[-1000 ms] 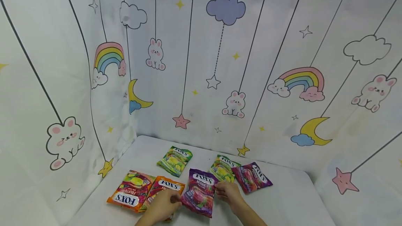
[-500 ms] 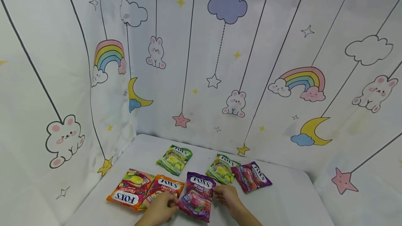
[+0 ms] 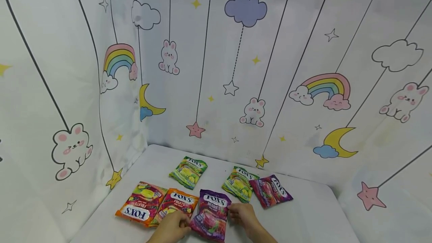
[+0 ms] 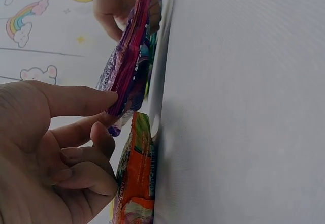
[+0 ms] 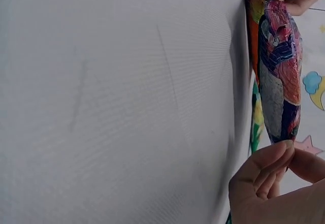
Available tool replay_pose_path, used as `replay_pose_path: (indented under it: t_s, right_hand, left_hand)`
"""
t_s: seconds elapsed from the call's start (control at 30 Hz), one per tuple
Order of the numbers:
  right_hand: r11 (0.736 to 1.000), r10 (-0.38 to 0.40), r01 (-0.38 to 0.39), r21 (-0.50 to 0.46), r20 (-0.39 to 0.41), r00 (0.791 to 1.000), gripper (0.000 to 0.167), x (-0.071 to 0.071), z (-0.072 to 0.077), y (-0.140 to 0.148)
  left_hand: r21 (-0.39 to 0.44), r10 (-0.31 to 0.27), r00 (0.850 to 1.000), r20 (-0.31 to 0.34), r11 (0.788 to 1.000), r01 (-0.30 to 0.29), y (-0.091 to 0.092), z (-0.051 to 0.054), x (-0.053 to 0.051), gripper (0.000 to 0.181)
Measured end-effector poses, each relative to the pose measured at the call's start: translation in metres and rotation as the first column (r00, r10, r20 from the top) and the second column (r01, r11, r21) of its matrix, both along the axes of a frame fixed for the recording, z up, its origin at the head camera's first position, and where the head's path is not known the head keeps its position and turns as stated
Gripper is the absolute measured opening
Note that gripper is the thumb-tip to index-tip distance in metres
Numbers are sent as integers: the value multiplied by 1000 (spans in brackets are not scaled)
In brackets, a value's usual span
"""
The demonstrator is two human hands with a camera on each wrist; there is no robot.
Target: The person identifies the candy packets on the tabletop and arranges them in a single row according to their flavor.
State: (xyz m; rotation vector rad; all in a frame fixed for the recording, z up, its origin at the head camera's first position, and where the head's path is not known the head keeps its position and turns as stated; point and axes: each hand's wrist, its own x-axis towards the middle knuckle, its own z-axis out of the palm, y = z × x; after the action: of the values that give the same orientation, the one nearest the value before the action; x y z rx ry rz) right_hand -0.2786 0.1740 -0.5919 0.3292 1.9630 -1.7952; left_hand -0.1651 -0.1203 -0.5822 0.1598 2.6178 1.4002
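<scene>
A purple Berries bag (image 3: 212, 216) is held between both hands, near the front of the white table. My left hand (image 3: 172, 226) pinches its lower left corner; the left wrist view shows thumb and finger on the purple bag's edge (image 4: 127, 66). My right hand (image 3: 248, 218) pinches the upper right side, and in the right wrist view the fingertips of that hand (image 5: 277, 183) meet on the bag's corner (image 5: 279, 76). An orange Fruits bag (image 3: 176, 201) lies just left of it, partly behind my left hand.
Another orange bag (image 3: 143, 202) lies at the left on the white table (image 3: 310, 216). One green bag (image 3: 189, 171) lies at the back left. A second green bag (image 3: 240, 183) touches another purple bag (image 3: 271, 190) at the right. Patterned cloth walls surround the table.
The held purple bag has moved a little toward the front edge, and my right hand has come slightly down and left with it. The other bags lie as before.
</scene>
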Motion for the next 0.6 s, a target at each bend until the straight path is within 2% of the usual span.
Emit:
replay_pose_path:
  t_s: [0.17, 0.43, 0.6]
  right_hand:
    - [1000, 3, -3, -3, 7, 1000, 20, 1, -4, 1]
    - [1000, 28, -28, -1, -19, 999, 23, 4, -8, 0]
    - [999, 34, -34, 9, -34, 999, 25, 6, -9, -3]
  left_hand:
    - [-16, -1, 1000, 0, 1000, 1, 1, -2, 1, 6]
    - [-18, -48, 998, -33, 999, 47, -4, -8, 1, 9]
    - [-14, -45, 999, -28, 999, 45, -4, -7, 4, 6]
